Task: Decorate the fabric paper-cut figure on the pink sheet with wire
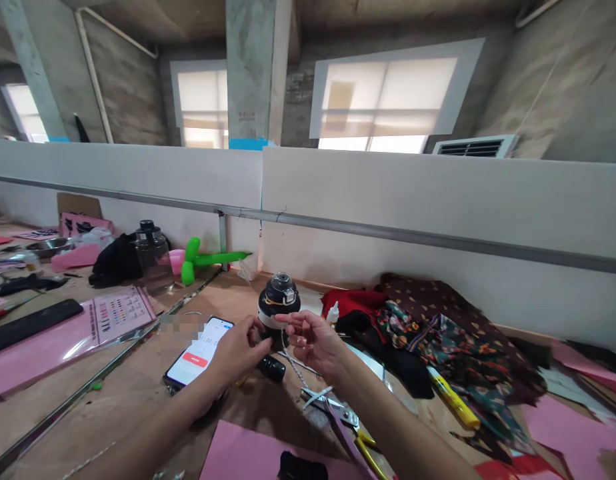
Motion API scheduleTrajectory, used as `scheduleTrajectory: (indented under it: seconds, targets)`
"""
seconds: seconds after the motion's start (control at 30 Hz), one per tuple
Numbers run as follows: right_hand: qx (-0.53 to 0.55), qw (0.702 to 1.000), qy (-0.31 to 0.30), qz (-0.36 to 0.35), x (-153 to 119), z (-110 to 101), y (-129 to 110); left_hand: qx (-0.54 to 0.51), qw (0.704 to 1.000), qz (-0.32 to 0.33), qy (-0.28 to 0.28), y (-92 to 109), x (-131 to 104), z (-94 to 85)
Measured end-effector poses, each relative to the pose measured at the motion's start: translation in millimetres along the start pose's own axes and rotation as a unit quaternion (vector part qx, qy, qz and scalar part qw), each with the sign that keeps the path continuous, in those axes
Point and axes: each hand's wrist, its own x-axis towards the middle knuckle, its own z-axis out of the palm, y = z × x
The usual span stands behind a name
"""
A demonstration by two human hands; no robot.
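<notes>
My left hand (242,348) is in front of the black bottle (281,293), thumb and fingers curled toward each other. Whatever lies between its fingertips is too small to make out. Opposite it, my right hand (315,343) has its index finger pointing left and the other fingers bent. A thin twisted cord (294,360) hangs from its fingertips toward the table. Below that hand lie scissors (338,408) with yellow handles, partly covered by my forearm. Beside my left wrist is a lit phone (203,350). A small black cylinder (271,367) lies between the hands.
Patterned cloth (438,333) is heaped at the right, near a yellow tube (453,398) and a white glue bottle (333,313). Pink sheets (248,450) lie in front. Leftward are a clear bottle (155,263), a green balloon (213,258) and a metal strip (113,353).
</notes>
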Motion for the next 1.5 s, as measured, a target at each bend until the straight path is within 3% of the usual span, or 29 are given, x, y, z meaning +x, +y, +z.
scheduleTrajectory:
  seconds: [0.17, 0.4, 0.8, 1.5]
  targets:
    - [0.043, 0.998, -0.024, 0.026, 14.4, -5.7, 0.8, -0.010, 0.998, 0.058, 0.024, 1.5, 14.4, 5.1]
    - [0.090, 0.995, -0.045, 0.026, 24.1, -7.5, -3.4, -0.075, 0.996, 0.042, 0.028, 2.8, 31.3, 10.4]
    - [0.126, 0.989, -0.056, 0.045, 26.9, -8.1, -8.0, -0.075, 0.996, 0.057, 0.011, -0.5, 48.5, 9.1]
    - [0.122, 0.990, -0.044, 0.058, 27.7, 0.0, -8.0, -0.029, 0.996, 0.078, 0.018, -1.8, 57.0, 6.2]
